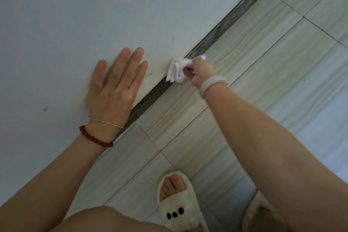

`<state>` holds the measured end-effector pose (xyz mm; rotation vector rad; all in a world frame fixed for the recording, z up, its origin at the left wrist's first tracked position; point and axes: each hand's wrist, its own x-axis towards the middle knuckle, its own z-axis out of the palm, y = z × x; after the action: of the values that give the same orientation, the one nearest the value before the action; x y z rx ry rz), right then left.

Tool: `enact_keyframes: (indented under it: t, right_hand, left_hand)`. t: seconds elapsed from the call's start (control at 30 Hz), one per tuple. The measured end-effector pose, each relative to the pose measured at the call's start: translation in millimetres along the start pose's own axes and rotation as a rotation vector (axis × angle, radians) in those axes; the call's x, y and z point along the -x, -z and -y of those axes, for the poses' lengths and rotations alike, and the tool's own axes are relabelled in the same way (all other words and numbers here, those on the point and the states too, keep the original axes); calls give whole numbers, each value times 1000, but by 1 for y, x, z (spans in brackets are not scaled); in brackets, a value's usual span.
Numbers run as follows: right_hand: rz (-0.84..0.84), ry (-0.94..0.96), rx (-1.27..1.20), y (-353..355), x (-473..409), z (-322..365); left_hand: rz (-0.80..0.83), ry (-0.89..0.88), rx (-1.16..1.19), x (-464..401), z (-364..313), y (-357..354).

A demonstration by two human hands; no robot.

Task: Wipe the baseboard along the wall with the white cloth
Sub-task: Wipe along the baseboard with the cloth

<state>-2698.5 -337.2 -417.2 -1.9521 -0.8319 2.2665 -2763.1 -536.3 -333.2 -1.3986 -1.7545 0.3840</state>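
A dark grey baseboard [233,17] runs diagonally from the upper right down to the lower left, where the white wall [75,5] meets the tiled floor. My right hand [199,72] grips a crumpled white cloth [178,69] and holds it against the baseboard near the middle of the view. My left hand [114,83] lies flat on the wall with its fingers spread straight, just left of the cloth. It hides a short stretch of the baseboard near its wrist.
Pale striped floor tiles [263,58] fill the right side. My feet in white fluffy slippers [178,201] stand at the bottom, close to the wall, and a bare knee shows at the lower edge. Small dark marks dot the wall.
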Motion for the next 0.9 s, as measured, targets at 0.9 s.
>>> enact_keyframes:
  t: [0.9]
  right_hand:
    - [-96,40,91,44,-22,53]
  left_hand:
    - [170,-50,101,-51,-39,-10]
